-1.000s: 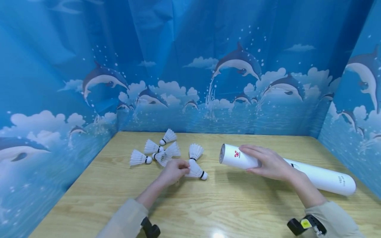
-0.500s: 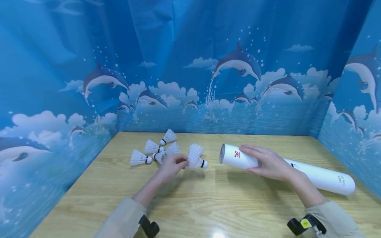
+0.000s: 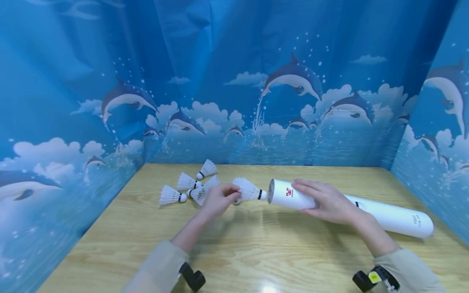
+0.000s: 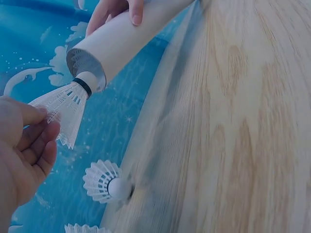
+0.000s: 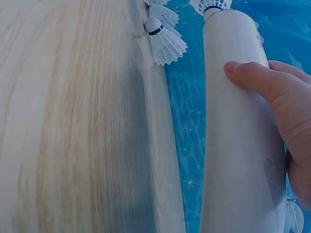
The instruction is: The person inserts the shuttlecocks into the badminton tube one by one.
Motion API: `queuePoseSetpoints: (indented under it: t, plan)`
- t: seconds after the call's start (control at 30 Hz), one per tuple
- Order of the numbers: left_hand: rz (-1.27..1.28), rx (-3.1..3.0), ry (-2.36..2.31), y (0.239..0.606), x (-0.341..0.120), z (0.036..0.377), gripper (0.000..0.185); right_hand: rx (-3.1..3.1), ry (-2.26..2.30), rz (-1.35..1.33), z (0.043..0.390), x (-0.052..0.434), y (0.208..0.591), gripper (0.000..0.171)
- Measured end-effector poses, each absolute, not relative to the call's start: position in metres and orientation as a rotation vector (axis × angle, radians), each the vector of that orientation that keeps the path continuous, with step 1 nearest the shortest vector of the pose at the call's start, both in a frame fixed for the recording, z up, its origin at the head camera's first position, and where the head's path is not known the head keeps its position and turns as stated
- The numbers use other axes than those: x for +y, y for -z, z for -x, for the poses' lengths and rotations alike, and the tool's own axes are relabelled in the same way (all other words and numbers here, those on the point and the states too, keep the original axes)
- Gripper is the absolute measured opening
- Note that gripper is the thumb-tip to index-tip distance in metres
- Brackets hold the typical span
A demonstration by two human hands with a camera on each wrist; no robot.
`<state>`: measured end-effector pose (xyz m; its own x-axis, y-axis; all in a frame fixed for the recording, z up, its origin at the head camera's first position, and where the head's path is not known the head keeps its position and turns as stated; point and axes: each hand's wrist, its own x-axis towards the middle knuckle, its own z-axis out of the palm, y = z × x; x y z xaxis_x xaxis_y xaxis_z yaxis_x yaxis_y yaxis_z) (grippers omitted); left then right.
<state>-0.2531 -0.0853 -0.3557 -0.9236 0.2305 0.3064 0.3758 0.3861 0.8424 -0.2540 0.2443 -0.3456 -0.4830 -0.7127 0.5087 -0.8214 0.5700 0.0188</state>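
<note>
My left hand pinches a white shuttlecock by the edge of its skirt, between thumb and fingers. The shuttlecock's cork tip points right, at the mouth of a long white tube. In the left wrist view the cork overlaps the tube's open end. My right hand grips the tube near that end, thumb on one side and fingers over the other. The tube's mouth end is tilted up toward the left, with a red mark printed near it.
Several loose shuttlecocks lie in a cluster at the left of the wooden table. Another shuttlecock lies behind the held one, mostly hidden in the head view. A blue dolphin-print sheet stands along the table's back and sides.
My left hand has raised the shuttlecock off the table and moved it right, up to the tube's mouth. The right hand has shifted the tube slightly left.
</note>
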Motion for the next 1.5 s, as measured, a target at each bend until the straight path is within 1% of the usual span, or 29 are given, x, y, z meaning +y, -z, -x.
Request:
queuePoseSetpoints:
  t: [0.2,0.53,0.97,1.03,1.23,1.3,1.4,1.5]
  plan:
    - [0.583,-2.468,1.669,0.354,-0.076,0.253,0.013,-2.321,-0.319,-1.251,0.254,0.242,0.347,0.073]
    - [0.611,-2.391,1.771,0.359,-0.065,0.257,0.011,-2.326,-0.310,-1.250,0.253,0.241,0.348,0.069]
    - [0.582,-2.402,1.856,0.363,-0.048,0.256,0.010,-2.351,-0.340,-1.251,0.252,0.240,0.344,0.071]
    - [0.585,-2.410,1.843,0.363,-0.045,0.256,0.013,-2.350,-0.341,-1.255,0.252,0.240,0.345,0.071]
    - [0.569,-2.429,1.826,0.361,-0.041,0.253,0.032,-2.358,-0.343,-1.258,0.252,0.239,0.345,0.070]
    - [0.562,-2.435,1.826,0.361,-0.040,0.252,0.035,-2.364,-0.347,-1.255,0.252,0.238,0.345,0.071]
    - [0.563,-2.445,1.810,0.361,-0.040,0.251,0.032,-2.368,-0.345,-1.251,0.252,0.238,0.345,0.072]
    - [0.574,-2.445,1.794,0.361,-0.040,0.253,0.021,-2.370,-0.343,-1.250,0.252,0.237,0.345,0.072]
